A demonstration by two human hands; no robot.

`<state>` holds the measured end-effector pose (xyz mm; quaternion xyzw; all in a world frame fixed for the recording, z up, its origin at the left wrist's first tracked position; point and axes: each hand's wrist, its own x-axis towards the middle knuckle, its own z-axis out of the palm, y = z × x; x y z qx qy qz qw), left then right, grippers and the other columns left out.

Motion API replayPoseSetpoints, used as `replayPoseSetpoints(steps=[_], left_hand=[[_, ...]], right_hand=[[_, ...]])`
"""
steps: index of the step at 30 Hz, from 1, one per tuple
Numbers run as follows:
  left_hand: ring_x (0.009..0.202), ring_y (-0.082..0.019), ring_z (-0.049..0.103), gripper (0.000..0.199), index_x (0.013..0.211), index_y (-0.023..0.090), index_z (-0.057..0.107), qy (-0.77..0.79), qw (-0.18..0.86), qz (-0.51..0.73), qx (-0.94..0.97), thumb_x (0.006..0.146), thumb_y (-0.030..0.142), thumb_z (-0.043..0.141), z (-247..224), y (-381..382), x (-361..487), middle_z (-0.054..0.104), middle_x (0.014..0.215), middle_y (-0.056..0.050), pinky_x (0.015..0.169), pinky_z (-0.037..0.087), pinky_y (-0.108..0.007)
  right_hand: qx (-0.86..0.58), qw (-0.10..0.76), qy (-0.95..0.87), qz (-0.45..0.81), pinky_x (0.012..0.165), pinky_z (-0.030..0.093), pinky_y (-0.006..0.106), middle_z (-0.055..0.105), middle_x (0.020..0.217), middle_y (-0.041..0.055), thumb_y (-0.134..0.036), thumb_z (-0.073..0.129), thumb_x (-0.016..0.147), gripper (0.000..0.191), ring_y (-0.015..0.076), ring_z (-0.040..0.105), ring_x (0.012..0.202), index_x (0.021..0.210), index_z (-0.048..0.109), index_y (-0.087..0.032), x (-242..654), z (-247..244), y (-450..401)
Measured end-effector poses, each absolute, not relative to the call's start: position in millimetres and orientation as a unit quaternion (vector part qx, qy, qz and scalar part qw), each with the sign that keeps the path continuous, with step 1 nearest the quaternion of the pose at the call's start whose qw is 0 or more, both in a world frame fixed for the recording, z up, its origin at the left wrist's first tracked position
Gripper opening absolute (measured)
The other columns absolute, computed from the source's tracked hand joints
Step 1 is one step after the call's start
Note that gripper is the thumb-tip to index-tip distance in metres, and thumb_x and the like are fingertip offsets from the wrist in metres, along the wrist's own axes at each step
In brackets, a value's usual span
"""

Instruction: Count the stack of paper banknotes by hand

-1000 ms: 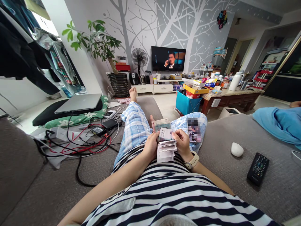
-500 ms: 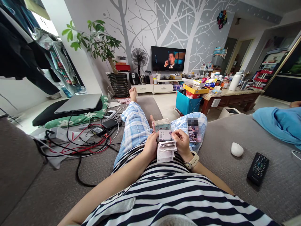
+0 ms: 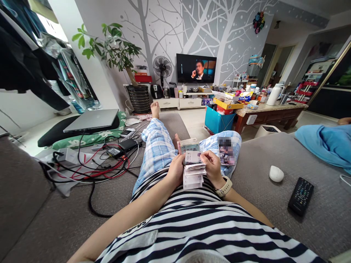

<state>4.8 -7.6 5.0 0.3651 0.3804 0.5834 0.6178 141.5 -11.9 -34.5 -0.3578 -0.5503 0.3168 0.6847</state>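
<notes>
A stack of banknotes (image 3: pixel 193 157) is between my two hands, above my lap. My left hand (image 3: pixel 176 168) is closed round its left side. My right hand (image 3: pixel 212 166), with a pale watch on the wrist, pinches the right edge of the top note. Lower notes (image 3: pixel 193 179) fan down toward my striped shirt, and greenish ones (image 3: pixel 189 146) stick out at the far end. A phone (image 3: pixel 226 151) with a lit screen lies on my thigh, just beyond my right hand.
On the grey sofa to the right are a white mouse-shaped object (image 3: pixel 276 174), a black remote (image 3: pixel 301 196) and blue cloth (image 3: pixel 326 144). Tangled cables (image 3: pixel 93 166) and a laptop (image 3: pixel 91 119) lie left. A cluttered table (image 3: pixel 270 106) stands ahead.
</notes>
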Motion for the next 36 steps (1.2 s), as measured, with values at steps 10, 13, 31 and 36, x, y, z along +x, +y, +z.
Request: replayPoseSetpoints(steps=[10, 13, 31, 36], left_hand=[[0.073, -0.022, 0.064, 0.009, 0.068, 0.016, 0.067, 0.361, 0.643, 0.580, 0.345, 0.063, 0.023, 0.068, 5.5, -8.1, 5.8, 0.065, 0.060, -0.001, 0.064, 0.048, -0.028], [0.074, -0.022, 0.064, 0.009, 0.069, 0.016, 0.066, 0.361, 0.646, 0.582, 0.337, 0.063, 0.023, 0.068, 4.5, -7.7, 5.9, 0.065, 0.061, -0.001, 0.067, 0.049, -0.028], [0.061, -0.017, 0.057, 0.011, 0.065, 0.016, 0.064, 0.367, 0.638, 0.586, 0.339, 0.061, 0.025, 0.069, 2.7, -6.4, 5.7, 0.056, 0.051, 0.003, 0.055, 0.042, -0.025], [0.070, -0.021, 0.062, 0.013, 0.069, 0.016, 0.067, 0.361, 0.643, 0.583, 0.342, 0.061, 0.026, 0.069, 4.1, -7.8, 6.0, 0.064, 0.058, 0.000, 0.063, 0.048, -0.029]], right_hand=[[-0.368, 0.680, -0.551, 0.314, 0.055, 0.037, 0.026, 0.053, 0.062, -0.0022, -0.039, 0.059, 0.083, 0.024, 0.0122, 0.046, 0.058, 0.071, 0.058, -0.019, 140.9, -32.9, -12.9], [-0.369, 0.679, -0.553, 0.310, 0.055, 0.037, 0.025, 0.052, 0.061, -0.0025, -0.039, 0.059, 0.084, 0.025, 0.0120, 0.046, 0.058, 0.070, 0.058, -0.019, 141.0, -33.1, -12.9], [-0.361, 0.681, -0.556, 0.310, 0.055, 0.035, 0.026, 0.052, 0.062, -0.0025, -0.038, 0.059, 0.085, 0.023, 0.0120, 0.046, 0.058, 0.072, 0.058, -0.019, 141.4, -33.8, -12.7], [-0.362, 0.681, -0.558, 0.307, 0.055, 0.035, 0.026, 0.051, 0.062, -0.0026, -0.039, 0.059, 0.085, 0.024, 0.0121, 0.045, 0.058, 0.071, 0.058, -0.019, 141.6, -34.3, -12.2]])
